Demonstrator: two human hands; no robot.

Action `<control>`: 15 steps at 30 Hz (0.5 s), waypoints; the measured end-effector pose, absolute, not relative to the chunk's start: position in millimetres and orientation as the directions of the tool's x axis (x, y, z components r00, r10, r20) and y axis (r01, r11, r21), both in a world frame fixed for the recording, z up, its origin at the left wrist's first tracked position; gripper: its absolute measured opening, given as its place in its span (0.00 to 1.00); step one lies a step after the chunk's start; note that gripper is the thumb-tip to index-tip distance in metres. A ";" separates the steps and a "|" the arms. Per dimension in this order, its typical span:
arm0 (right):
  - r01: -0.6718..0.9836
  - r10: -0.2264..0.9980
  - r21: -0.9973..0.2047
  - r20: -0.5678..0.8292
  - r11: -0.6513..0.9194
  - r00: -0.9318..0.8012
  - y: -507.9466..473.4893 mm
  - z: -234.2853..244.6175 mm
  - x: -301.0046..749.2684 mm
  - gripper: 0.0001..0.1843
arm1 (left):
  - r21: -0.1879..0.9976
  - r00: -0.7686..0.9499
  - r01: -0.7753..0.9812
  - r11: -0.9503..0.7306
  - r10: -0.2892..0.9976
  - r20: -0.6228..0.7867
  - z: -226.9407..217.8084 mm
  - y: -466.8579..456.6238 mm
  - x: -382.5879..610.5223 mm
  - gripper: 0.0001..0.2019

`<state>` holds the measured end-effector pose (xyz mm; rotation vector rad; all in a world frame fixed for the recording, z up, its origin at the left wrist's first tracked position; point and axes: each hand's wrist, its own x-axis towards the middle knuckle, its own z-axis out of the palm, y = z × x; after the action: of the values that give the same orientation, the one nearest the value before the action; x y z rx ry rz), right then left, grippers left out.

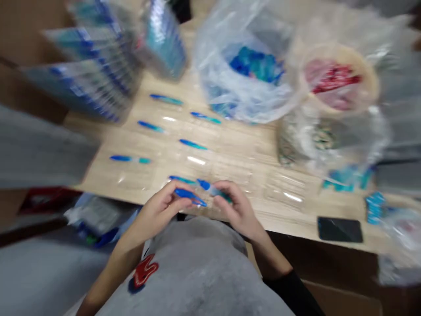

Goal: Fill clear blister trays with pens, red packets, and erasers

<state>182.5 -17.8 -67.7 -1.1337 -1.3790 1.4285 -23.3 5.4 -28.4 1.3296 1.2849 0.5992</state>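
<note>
Pale wood-grain tabletop (297, 223). At lower centre, left hand (164, 204) pinched a blue tapered plastic piece (189, 195); right hand (236, 206) gripped a blue-and-teal pen-like plastic piece (212, 189). Light, level fingertip holds seemed best.

No writing, number or brand can be read here. The blue-and-white markings on the fanned packs (88, 66) and the upright pack (166, 41) are smeared by blur, and the pale marks on the small blue packet (375, 207) are likewise illegible.
</note>
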 end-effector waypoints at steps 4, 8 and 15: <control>0.012 0.976 -0.997 -0.071 -0.071 -0.207 -21.1 -75.7 185.0 0.15 | 0.870 0.397 0.484 0.097 0.862 -0.317 -51.3 19.7 5.7 0.12; 0.025 0.998 -0.999 -0.042 -0.043 0.045 -35.9 -91.2 229.0 0.13 | 0.873 0.505 0.487 0.034 0.804 -0.313 -66.1 23.6 39.8 0.20; 0.151 0.442 -0.900 -0.050 -0.408 0.895 -65.9 -142.7 389.8 0.21 | 0.808 0.489 0.587 0.036 0.780 -0.390 -65.6 26.6 36.4 0.25</control>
<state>389.8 -65.9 -142.7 -1.9883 -0.4314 0.3408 36.4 26.6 -65.6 1.6492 1.1910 0.2219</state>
